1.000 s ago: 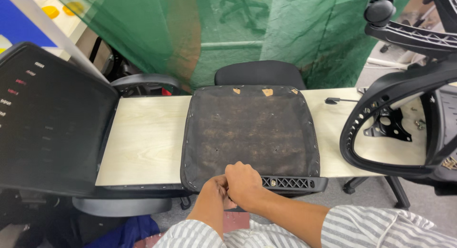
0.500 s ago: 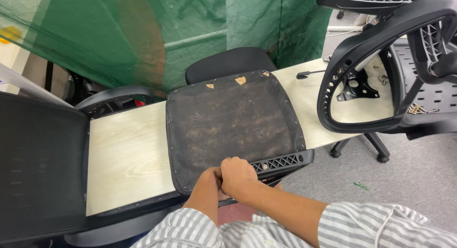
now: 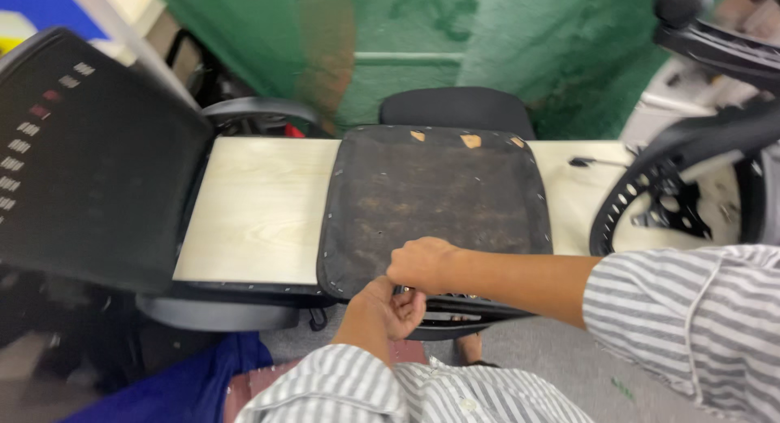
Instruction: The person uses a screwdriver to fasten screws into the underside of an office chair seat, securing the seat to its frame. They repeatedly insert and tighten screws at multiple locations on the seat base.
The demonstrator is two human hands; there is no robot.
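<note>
Our left hand [image 3: 388, 307] and right hand [image 3: 422, 264] pinch the near edge of the dark seat pad [image 3: 437, 203]. Both hands are closed on it. The pad lies upside down on the pale board [image 3: 260, 208]. Behind hangs a green net [image 3: 455, 41].

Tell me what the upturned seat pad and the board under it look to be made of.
Seat pad: seemingly dark, worn fabric stretched over a base, matte and mottled, with small fasteners dotting its rim. Board: probably wood or wood-look laminate, pale with faint grain and a smooth finish.
</note>
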